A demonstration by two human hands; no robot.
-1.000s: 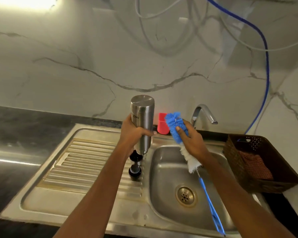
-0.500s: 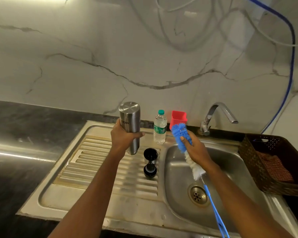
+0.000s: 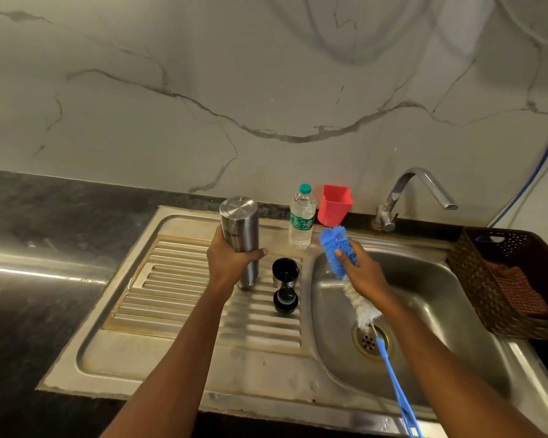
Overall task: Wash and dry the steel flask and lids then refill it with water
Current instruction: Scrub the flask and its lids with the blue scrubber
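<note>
**Desk:** List it for me, front to back, with the hazards.

**Operator:** Item one, lower right of frame: bottle brush (image 3: pixel 332 245), its long blue handle running out over the front rim of the sink basin (image 3: pixel 450 311). My right hand (image 3: pixel 364 276) grips it round the bristles, not the handle. Risk: the free handle swings and knocks something.

Item two, centre: lids (image 3: pixel 286 299), two of them, on the drainboard (image 3: pixel 178 295) just beside the basin edge. Risk: a nudge from flask or brush sends one into the basin.

Item three, just left of the lids: steel flask (image 3: pixel 241 229), base up and mouth down, with my left hand (image 3: pixel 231 263) wrapped round its lower half. I cannot tell whether the mouth touches the ribs. Risk: it slips in my grip, or it topples on the ribbed surface once I let go.

**Desk:** Further back?

**Operator:** Item four, upper centre: plastic water bottle (image 3: pixel 301 216) and red cup (image 3: pixel 334 205) on the back ledge, near the brush tip. A careless sweep tips either one.

Item five, upper right: tap (image 3: pixel 415 191), no water visible. At far right, a basket (image 3: pixel 475 248) holds a cloth (image 3: pixel 516 289), which I judge is for drying.
</note>
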